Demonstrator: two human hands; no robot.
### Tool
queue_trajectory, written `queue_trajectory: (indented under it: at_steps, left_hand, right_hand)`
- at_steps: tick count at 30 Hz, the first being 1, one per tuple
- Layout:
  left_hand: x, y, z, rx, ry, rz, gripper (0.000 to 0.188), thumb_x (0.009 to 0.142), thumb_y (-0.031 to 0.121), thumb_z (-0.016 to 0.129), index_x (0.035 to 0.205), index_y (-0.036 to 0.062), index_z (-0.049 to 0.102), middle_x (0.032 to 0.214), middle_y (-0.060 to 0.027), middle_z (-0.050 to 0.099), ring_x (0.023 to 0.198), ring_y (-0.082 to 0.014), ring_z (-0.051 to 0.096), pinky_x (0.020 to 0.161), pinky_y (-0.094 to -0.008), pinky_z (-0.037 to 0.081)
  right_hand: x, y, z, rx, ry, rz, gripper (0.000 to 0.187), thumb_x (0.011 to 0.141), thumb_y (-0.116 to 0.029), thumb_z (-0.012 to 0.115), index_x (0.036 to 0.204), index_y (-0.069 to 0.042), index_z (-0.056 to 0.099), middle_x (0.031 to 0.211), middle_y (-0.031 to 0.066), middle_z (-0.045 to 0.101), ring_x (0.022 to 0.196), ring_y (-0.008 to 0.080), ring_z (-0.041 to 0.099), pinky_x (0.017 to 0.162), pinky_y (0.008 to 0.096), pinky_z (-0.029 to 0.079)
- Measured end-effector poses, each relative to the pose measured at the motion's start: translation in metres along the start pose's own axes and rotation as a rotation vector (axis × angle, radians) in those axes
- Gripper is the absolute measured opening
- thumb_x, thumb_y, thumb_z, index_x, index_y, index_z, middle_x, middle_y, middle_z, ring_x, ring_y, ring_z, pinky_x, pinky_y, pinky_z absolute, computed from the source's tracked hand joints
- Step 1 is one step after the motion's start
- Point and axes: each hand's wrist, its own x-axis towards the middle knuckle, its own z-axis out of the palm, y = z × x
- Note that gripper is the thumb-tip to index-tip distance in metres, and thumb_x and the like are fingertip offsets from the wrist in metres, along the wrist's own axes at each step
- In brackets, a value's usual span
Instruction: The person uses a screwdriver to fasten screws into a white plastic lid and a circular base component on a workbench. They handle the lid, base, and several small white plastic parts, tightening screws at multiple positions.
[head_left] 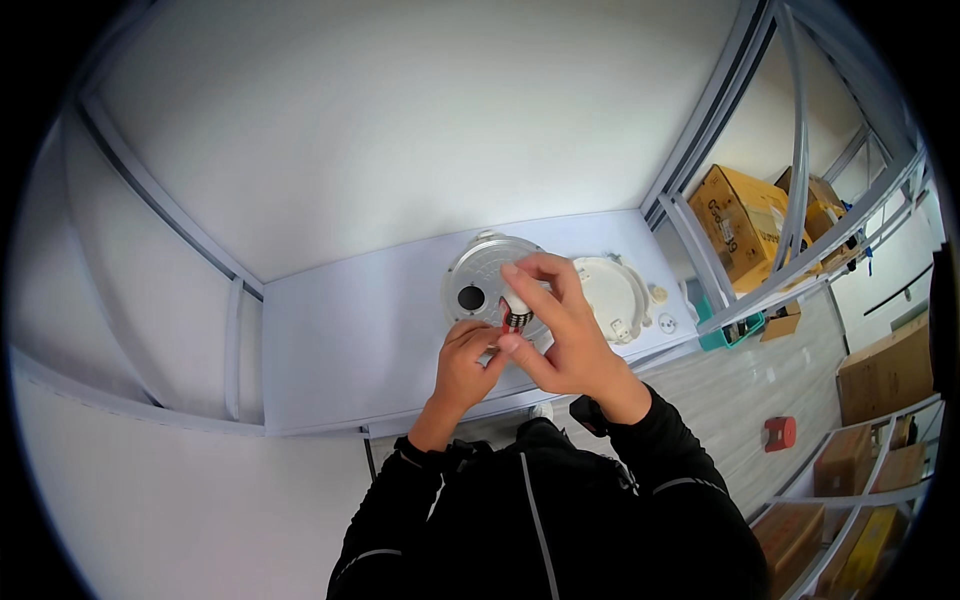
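Between my two hands is a small red, black and white bottle (517,316) with a white top, seen over the table. My right hand (572,340) holds it with the fingers bent around the white top and the thumb near its red lower end. The fingers of my left hand (468,362) are closed at the bottle's lower left side; their exact grip is partly hidden. Beneath and behind the hands lies a round silver metal disc (462,270) with a dark round hole. A white ring-shaped plastic housing (622,332) lies to its right, partly covered by my right hand.
The pale table (340,340) stands against a white wall. Two small parts, one a white disc (667,323), lie near its right end. A teal bin (735,333), a cardboard box (745,225) on a rack and a red stool (780,433) are to the right.
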Motion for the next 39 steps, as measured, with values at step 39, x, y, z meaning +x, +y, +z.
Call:
queue_trajectory:
  at_steps: [39]
  left_hand:
    - [0.000,0.000,0.000,0.029,0.001,0.010,0.026,0.077,0.006,0.088,0.100,0.0045,0.077,0.097,-0.0070,0.078,0.099,-0.0280,0.070,0.085,-0.0413,0.057]
  right_hand:
    - [0.000,0.005,0.005,0.023,0.002,0.168,0.075,0.087,-0.019,0.088,0.150,-0.002,0.052,0.119,0.0185,0.066,0.096,0.0302,0.068,0.086,0.0375,0.056]
